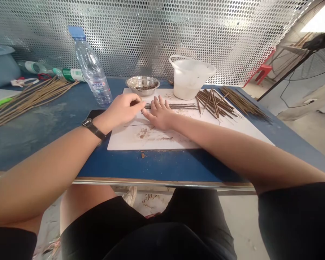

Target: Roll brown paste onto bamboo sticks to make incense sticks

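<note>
My left hand is closed in a pinch at the left end of a row of thin dark sticks. What sits between its thumb and fingers is too small and covered to make out. Flat on those sticks lies my right hand, fingers spread, its thumb close to the left fingertips. Under both is a white board smeared with brown crumbs. A single thin stick rests on the board nearer me. To the right, thicker brown coated sticks are heaped on the board.
Behind my hands stand a metal bowl with brown bits and a white bucket. At left are a water bottle, a bundle of tan sticks and a blue tub. More sticks lie right. A perforated metal panel rises behind.
</note>
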The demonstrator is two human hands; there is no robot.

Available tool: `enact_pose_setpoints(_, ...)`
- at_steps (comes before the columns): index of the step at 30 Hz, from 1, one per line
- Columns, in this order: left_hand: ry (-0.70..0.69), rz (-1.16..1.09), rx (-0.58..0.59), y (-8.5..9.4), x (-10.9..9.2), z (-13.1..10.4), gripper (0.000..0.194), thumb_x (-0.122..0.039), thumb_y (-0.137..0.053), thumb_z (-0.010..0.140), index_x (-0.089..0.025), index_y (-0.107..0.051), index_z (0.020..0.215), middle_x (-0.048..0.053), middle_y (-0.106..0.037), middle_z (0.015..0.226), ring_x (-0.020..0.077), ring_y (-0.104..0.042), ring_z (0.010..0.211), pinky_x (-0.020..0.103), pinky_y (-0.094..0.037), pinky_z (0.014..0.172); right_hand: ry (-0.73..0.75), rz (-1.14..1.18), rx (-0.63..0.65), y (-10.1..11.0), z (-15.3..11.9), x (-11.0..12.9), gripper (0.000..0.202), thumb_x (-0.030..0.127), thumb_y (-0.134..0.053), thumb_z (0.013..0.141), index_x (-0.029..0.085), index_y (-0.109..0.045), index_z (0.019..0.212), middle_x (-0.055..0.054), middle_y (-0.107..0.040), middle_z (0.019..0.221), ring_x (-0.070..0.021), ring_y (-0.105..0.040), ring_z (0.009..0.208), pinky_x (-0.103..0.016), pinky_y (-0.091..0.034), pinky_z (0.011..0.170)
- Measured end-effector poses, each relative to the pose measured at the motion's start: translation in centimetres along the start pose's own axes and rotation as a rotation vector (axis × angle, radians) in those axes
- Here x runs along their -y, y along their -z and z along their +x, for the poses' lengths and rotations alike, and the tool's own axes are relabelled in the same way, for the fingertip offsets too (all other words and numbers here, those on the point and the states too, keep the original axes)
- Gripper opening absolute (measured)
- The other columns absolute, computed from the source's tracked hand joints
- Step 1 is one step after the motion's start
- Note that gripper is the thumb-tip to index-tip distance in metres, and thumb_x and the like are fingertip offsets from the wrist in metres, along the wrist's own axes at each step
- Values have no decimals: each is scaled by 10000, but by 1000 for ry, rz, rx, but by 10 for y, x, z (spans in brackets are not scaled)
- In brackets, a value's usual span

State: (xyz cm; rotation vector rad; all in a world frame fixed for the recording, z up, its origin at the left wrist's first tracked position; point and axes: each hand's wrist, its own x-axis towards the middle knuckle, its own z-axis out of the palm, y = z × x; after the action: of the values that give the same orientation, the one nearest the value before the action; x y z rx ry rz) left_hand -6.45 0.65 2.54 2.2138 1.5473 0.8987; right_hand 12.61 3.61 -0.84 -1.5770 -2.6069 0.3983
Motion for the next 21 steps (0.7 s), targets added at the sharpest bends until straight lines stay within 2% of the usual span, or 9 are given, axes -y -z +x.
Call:
enact_pose_setpoints(2,15,-13,-29,0,1,1,252,-360,-642,984,-234,-649,766,10,-616,712,196,-563,704,361,-425,702,16,-1,0,-1,0,0,1188,840,-96,1024,-82,-83,1774,-233,47,1883,-419,164,1733,-621,76,1390)
enact_pose_setpoints(4,20,-11,-52,0,2,1,280,-382,-616,1002,-237,-639,764,2,-584,694,195,-539,691,367,-401,690,50,-7,1,-3,-13,2,1206,855,-64,1015,-82,-93,1774,-231,39,1883,-422,164,1732,-628,73,1391)
enact_pose_setpoints(11,-19,-16,-40,-5,5,1,384,-479,-617,1005,-249,-557,702,-1,-558,663,201,-533,694,366,-376,665,141,44,46,-10,-104,17,1273,912,-32,990,-87,-182,1764,-268,-48,1867,-448,101,1731,-647,-12,1405)
enact_pose_setpoints(14,-31,-28,-34,-6,1,0,401,-468,-623,1004,-248,-521,686,5,-573,670,201,-536,707,363,-392,678,162,78,51,-12,-128,22,1287,938,-43,979,-66,-199,1770,-259,-59,1864,-462,88,1728,-683,-42,1399)
enact_pose_setpoints(17,-39,-26,-30,-6,-4,-2,392,-429,-612,1013,-244,-507,684,10,-577,692,197,-532,710,364,-393,680,136,74,52,-14,-126,24,1277,933,-44,984,-61,-191,1773,-255,-60,1865,-463,93,1727,-686,-21,1397)
enact_pose_setpoints(21,-49,-33,-15,-5,-8,-5,430,-436,-588,1032,-249,-437,676,0,-502,657,190,-491,661,369,-363,642,79,38,30,-13,-86,23,1267,907,-20,991,-82,-166,1768,-258,-47,1870,-459,95,1730,-668,8,1398)
